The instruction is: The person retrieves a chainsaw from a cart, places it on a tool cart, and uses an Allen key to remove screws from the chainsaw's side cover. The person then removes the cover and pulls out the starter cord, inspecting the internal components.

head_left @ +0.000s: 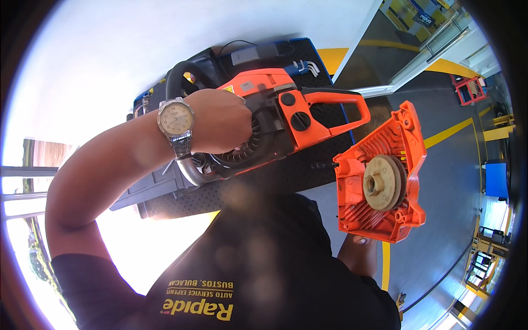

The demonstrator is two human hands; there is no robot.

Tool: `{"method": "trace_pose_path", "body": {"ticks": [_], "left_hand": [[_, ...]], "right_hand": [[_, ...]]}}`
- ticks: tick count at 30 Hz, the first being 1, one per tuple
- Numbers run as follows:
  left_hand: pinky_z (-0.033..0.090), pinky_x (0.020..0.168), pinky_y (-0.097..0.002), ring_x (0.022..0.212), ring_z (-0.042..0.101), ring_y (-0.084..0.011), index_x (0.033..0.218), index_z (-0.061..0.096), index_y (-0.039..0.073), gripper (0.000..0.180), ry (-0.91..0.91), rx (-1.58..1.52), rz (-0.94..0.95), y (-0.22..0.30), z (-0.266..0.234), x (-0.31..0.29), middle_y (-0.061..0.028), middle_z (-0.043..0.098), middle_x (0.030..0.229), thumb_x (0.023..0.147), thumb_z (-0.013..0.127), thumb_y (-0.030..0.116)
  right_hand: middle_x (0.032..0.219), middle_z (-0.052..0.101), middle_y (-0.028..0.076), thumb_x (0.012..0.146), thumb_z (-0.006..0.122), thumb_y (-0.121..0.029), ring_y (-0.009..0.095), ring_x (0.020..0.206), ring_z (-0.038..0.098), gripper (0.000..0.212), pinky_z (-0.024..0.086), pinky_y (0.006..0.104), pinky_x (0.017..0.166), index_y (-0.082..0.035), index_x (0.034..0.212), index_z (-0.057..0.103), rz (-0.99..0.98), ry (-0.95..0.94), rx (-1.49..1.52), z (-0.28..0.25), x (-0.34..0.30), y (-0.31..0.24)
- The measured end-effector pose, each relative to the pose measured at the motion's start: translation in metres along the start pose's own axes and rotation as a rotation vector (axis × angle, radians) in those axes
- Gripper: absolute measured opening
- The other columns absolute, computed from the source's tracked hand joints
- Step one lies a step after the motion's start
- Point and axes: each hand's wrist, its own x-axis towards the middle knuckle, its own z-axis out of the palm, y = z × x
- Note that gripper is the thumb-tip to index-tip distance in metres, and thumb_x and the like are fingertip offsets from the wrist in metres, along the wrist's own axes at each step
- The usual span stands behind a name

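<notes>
An orange and black chainsaw (301, 120) lies on the bench, its finned black flywheel (252, 144) exposed on the side nearest me. My left hand (223, 121), with a metal watch on the wrist, is curled closed over the flywheel area. Its fingertips are mostly hidden, so what they grip cannot be made out. To the right, off the bench edge, my right hand (358, 252) holds an orange recoil starter cover (408, 159) from below. The cover's inner side faces me, showing a beige rope pulley (383, 184). Only part of that hand shows.
The bench top (294, 179) is black and perforated. Behind the chainsaw lie a set of hex keys (309, 67) and a dark grey rectangular device (256, 53) with a cable. A glass door (440, 38) stands at the far right, and a red cart (471, 91) is beyond.
</notes>
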Motion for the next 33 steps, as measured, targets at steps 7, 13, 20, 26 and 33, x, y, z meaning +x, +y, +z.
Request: {"method": "trace_pose_path", "body": {"ticks": [7, 13, 20, 26, 33], "left_hand": [[0.058, 0.076, -0.0408, 0.086, 0.072, -0.0279, 0.081, 0.080, 0.012, 0.017, 0.046, -0.026, 0.000, 0.000, -0.006, -0.001, -0.0053, 0.073, 0.087, 0.089, 0.073, 0.026], [0.058, 0.073, -0.0421, 0.084, 0.073, -0.0284, 0.081, 0.080, 0.013, 0.018, 0.142, 0.066, 0.032, -0.003, 0.005, -0.011, -0.0057, 0.074, 0.085, 0.090, 0.074, 0.027], [0.060, 0.073, -0.0430, 0.082, 0.074, -0.0306, 0.083, 0.081, 0.011, 0.024, -0.010, -0.012, -0.029, 0.006, -0.007, 0.002, -0.0102, 0.074, 0.079, 0.094, 0.070, 0.029], [0.058, 0.077, -0.0453, 0.082, 0.072, -0.0321, 0.082, 0.080, 0.008, 0.040, 0.012, -0.032, -0.086, -0.004, -0.004, 0.007, -0.0116, 0.072, 0.078, 0.100, 0.063, 0.039], [0.054, 0.076, -0.0424, 0.087, 0.066, -0.0322, 0.090, 0.075, 0.003, 0.021, 0.595, -0.227, -0.008, -0.025, -0.043, -0.050, -0.0101, 0.067, 0.083, 0.089, 0.076, 0.023]], "right_hand": [[0.164, 0.031, 0.023, 0.101, 0.063, -0.039, 0.038, 0.151, 0.036, 0.081, 0.036, 0.0553, 0.121, -0.006, 0.163, 0.024, -0.023, -0.015, -0.009, 0.000, 0.002, -0.004], [0.164, 0.032, 0.023, 0.101, 0.063, -0.038, 0.037, 0.150, 0.036, 0.081, 0.037, 0.0551, 0.121, -0.006, 0.163, 0.024, -0.029, -0.051, 0.016, -0.003, 0.015, -0.006], [0.164, 0.032, 0.023, 0.101, 0.063, -0.038, 0.037, 0.150, 0.037, 0.081, 0.037, 0.0547, 0.121, -0.005, 0.163, 0.024, -0.024, -0.043, -0.005, -0.007, 0.010, -0.008], [0.163, 0.033, 0.023, 0.101, 0.064, -0.037, 0.037, 0.150, 0.037, 0.081, 0.037, 0.0545, 0.121, -0.005, 0.163, 0.024, -0.022, -0.042, 0.020, -0.008, 0.008, -0.008], [0.163, 0.033, 0.023, 0.101, 0.064, -0.037, 0.036, 0.150, 0.038, 0.081, 0.038, 0.0541, 0.121, -0.004, 0.163, 0.024, -0.051, -0.033, 0.051, -0.009, 0.004, -0.012]]}}
